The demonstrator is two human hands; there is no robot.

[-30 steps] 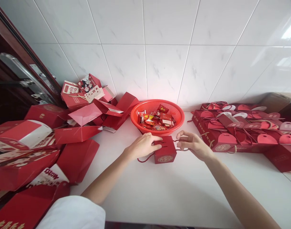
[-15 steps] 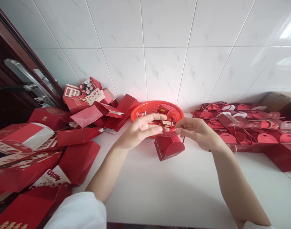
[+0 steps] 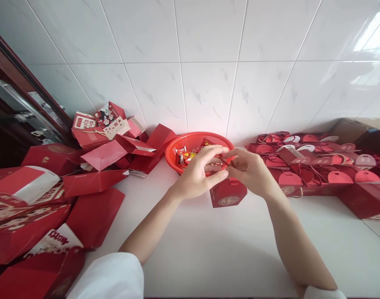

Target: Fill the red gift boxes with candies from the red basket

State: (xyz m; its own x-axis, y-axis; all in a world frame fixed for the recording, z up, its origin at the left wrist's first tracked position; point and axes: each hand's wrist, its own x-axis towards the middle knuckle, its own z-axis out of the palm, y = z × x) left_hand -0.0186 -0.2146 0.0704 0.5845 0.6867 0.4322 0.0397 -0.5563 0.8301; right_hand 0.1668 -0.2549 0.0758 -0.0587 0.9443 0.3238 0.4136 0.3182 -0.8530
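A small red gift box (image 3: 229,195) with a round gold emblem stands upright on the white table, just in front of the red plastic basket (image 3: 169,160). Above its top, my left hand (image 3: 194,176) and my right hand (image 3: 250,172) meet, with thumbs and fingers closed around a dark red cord (image 3: 226,162). My fingers hide most of the cord and the top of the box. Wrapped candies (image 3: 190,157) lie in the basket behind my hands.
Loose red boxes (image 3: 96,216) are heaped along the left, near a door handle (image 3: 15,99). Rows of closed red boxes with cord handles (image 3: 314,178) stand at the right. Behind them sits a brown carton (image 3: 351,128). A tiled wall (image 3: 205,95) rises behind the basket.
My hands have come closer together over the box, bringing the cord between them. The box has turned, so its gold emblem now faces me. The view has shifted slightly right.
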